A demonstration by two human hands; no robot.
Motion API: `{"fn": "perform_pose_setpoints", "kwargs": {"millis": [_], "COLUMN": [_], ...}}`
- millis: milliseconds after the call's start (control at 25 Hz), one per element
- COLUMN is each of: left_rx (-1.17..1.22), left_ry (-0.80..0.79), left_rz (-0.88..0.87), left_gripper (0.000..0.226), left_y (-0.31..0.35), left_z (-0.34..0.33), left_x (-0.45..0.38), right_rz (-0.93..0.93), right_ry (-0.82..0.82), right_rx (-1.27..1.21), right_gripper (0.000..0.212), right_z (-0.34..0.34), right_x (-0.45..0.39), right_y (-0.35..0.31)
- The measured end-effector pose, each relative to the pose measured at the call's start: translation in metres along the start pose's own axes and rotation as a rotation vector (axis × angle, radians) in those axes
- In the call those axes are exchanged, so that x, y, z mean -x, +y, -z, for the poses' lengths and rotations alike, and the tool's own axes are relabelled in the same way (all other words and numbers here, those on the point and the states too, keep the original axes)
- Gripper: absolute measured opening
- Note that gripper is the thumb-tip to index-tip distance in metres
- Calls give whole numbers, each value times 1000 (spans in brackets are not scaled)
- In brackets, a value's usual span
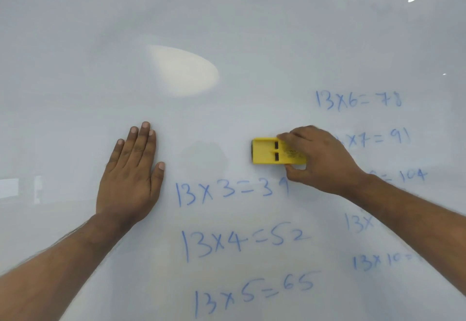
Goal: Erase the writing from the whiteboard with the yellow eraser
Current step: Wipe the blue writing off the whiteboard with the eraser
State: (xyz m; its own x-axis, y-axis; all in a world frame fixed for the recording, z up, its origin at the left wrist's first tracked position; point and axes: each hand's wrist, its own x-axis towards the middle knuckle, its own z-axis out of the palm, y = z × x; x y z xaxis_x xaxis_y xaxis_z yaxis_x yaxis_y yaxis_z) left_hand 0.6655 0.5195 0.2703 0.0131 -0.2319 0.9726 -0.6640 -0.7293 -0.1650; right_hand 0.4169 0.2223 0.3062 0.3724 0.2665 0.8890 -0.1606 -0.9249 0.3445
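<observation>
The whiteboard (227,30) fills the whole view. My right hand (320,159) grips the right end of the yellow eraser (267,154) and presses it flat on the board, just above the blue line "13x3=39" (232,192). Below that stand "13x4=52" (244,241) and "13x5=65" (254,293). A second column on the right starts with "13x6=78" (358,101); my right hand and forearm cover parts of its lower lines. My left hand (131,177) lies flat on the board left of the writing, fingers together, holding nothing.
The board's upper and left areas carry no writing, only ceiling-light reflections (184,71). A faint smudge (204,154) shows left of the eraser. No board edge or tray is visible.
</observation>
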Motion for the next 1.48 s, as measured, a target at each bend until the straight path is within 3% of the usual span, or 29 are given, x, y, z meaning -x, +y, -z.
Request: {"fn": "perform_pose_setpoints", "kwargs": {"millis": [80,160,320,560,720,920,1160,1480], "left_rx": [2,6,14,-1,2,-24,-28,-33], "left_ry": [9,16,30,66,62,65,75,48], "left_rz": [10,14,41,47,55,42,15,2], "left_gripper": [64,64,63,61,61,60,60,60], "left_y": [0,2,2,2,2,2,-1,-4], "left_z": [-1,0,1,-3,-4,-5,-8,-9], "left_x": [3,4,6,11,20,31,40,49], "right_rz": [-176,-223,-2,85,137,308,170,405], "right_ry": [85,105,29,104,96,80,115,27], "right_rx": [-81,-149,-116,-141,-126,-60,-158,-80], "right_gripper": [60,59,60,62,64,54,57,51], "right_z": [4,3,-18,-44,-62,-65,-67,-70], "right_x": [-2,-7,-28,-67,-45,-26,-41,-12], "right_y": [-3,-11,-40,-99,-121,-107,-123,-116]}}
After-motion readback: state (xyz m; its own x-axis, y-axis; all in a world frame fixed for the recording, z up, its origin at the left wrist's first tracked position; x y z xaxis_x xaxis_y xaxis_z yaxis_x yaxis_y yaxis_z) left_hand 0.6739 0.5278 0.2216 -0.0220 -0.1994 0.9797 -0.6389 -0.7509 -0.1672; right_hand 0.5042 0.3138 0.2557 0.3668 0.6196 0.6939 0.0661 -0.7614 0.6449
